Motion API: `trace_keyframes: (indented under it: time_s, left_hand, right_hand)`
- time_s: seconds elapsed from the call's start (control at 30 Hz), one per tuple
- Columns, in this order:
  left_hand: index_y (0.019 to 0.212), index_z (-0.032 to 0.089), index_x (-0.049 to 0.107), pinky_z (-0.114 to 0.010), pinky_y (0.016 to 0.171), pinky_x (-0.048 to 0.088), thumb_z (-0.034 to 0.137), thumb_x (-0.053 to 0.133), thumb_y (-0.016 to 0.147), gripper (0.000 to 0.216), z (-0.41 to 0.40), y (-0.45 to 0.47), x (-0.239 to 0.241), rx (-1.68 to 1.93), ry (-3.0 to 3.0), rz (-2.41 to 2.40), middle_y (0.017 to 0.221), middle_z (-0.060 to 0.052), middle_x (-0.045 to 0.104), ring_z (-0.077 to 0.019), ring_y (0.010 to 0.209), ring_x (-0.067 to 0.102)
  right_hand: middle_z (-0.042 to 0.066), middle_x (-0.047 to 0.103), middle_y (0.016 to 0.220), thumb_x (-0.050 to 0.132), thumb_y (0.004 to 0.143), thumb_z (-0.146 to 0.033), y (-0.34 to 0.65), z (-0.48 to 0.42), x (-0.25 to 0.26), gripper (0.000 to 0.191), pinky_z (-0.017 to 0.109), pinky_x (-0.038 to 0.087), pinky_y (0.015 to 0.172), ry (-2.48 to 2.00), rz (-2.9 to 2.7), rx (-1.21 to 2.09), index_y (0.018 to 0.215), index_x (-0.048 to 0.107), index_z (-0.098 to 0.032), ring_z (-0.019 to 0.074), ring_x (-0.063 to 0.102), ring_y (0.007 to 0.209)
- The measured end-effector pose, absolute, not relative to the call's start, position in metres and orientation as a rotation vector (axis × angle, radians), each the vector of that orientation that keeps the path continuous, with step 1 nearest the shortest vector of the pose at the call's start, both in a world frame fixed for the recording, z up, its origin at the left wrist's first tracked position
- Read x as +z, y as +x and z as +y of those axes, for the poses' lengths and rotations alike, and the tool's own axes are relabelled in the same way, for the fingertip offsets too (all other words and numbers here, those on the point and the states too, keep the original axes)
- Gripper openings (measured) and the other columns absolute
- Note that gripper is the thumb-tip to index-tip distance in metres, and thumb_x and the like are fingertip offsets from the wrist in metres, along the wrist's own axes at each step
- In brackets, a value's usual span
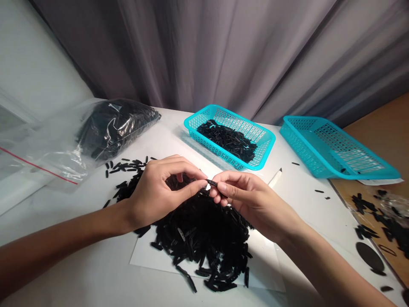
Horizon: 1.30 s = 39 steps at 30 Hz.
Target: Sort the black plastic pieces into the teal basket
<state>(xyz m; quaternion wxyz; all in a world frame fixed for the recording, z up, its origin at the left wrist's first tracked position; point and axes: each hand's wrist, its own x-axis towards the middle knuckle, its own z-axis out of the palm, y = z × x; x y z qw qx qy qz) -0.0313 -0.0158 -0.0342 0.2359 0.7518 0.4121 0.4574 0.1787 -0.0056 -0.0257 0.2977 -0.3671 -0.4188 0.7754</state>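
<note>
Left hand [162, 187] and right hand [247, 187] meet, fingers [188, 168] pinching one slim black piece [212, 183] between them, right over that dark heap [204, 230] on white paper [266, 268]! Beyond, a turquoise basket [265, 158] holds more; off left, a bulging plastic bag [116, 125] on the tabletop [79, 268].

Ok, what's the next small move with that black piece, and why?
Perhaps turn the slim black piece slightly: the left hand pinches one end, while the right hand covers part of the other, hiding some surface.
</note>
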Motion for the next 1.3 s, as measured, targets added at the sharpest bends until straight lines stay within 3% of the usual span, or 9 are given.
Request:
trace_keyframes:
  time_s: [0.63, 0.77, 0.87, 0.97, 1.1, 1.3]
  left_hand:
    - [0.082, 0.018, 0.073, -0.021, 0.071, 0.05, 0.02, 0.069, 0.089, 0.008, -0.016, -0.032, -0.034, 1.224, 2.06, 1.136, 0.079, 0.003, 0.073, -0.0089, 0.074, 0.064]
    - [0.093, 0.019, 0.073, -0.019, 0.068, 0.049, 0.023, 0.068, 0.09, 0.007, -0.015, -0.031, -0.034, 1.254, 2.032, 1.174, 0.086, 0.002, 0.073, -0.008, 0.075, 0.064]
    - [0.093, 0.018, 0.071, -0.019, 0.067, 0.049, 0.024, 0.068, 0.09, 0.007, -0.014, -0.031, -0.035, 1.222, 2.047, 1.161, 0.084, 0.002, 0.072, -0.0075, 0.074, 0.063]
    - [0.098, 0.018, 0.07, -0.02, 0.069, 0.049, 0.022, 0.068, 0.09, 0.01, -0.013, -0.031, -0.039, 1.175, 2.126, 1.143, 0.088, 0.002, 0.071, -0.008, 0.076, 0.061]
    - [0.111, 0.016, 0.068, -0.025, 0.082, 0.05, 0.02, 0.068, 0.09, 0.021, -0.013, -0.033, -0.044, 1.107, 2.291, 1.088, 0.1, -0.002, 0.07, -0.0119, 0.091, 0.061]
    - [0.111, 0.016, 0.071, -0.027, 0.081, 0.052, 0.017, 0.068, 0.09, 0.021, -0.011, -0.033, -0.05, 1.132, 2.342, 1.044, 0.092, -0.003, 0.064, -0.0127, 0.086, 0.061]
  right_hand:
    - [0.003, 0.07, 0.077, 0.073, 0.089, -0.03, 0.178, -0.003, -0.029, 0.019, 0.014, 0.049, 0.06, -0.964, -1.123, 2.046, 0.079, 0.076, -0.014, 0.0066, 0.059, 0.066]
    - [0.0, 0.07, 0.076, 0.079, 0.082, -0.021, 0.198, 0.024, -0.026, 0.003, 0.008, 0.054, 0.07, -1.037, -0.764, 1.804, 0.081, 0.078, -0.018, 0.0058, 0.063, 0.069]
    - [0.0, 0.071, 0.08, 0.076, 0.084, -0.017, 0.208, 0.037, -0.025, 0.006, 0.005, 0.054, 0.077, -1.09, -0.623, 1.64, 0.089, 0.078, -0.02, 0.0053, 0.066, 0.074]
    - [0.005, 0.075, 0.091, 0.07, 0.089, -0.022, 0.199, 0.028, -0.027, 0.013, 0.012, 0.055, 0.088, -1.101, -0.738, 1.747, 0.099, 0.078, -0.017, 0.0095, 0.07, 0.085]
    - [0.01, 0.076, 0.107, 0.069, 0.087, -0.014, 0.178, 0.005, -0.029, 0.024, 0.024, 0.051, 0.103, -1.042, -0.844, 2.022, 0.11, 0.074, -0.013, 0.0152, 0.071, 0.102]
    - [0.007, 0.077, 0.107, 0.074, 0.087, -0.016, 0.176, -0.004, -0.035, 0.032, 0.024, 0.053, 0.096, -0.911, -1.014, 2.057, 0.118, 0.072, -0.018, 0.0126, 0.072, 0.096]
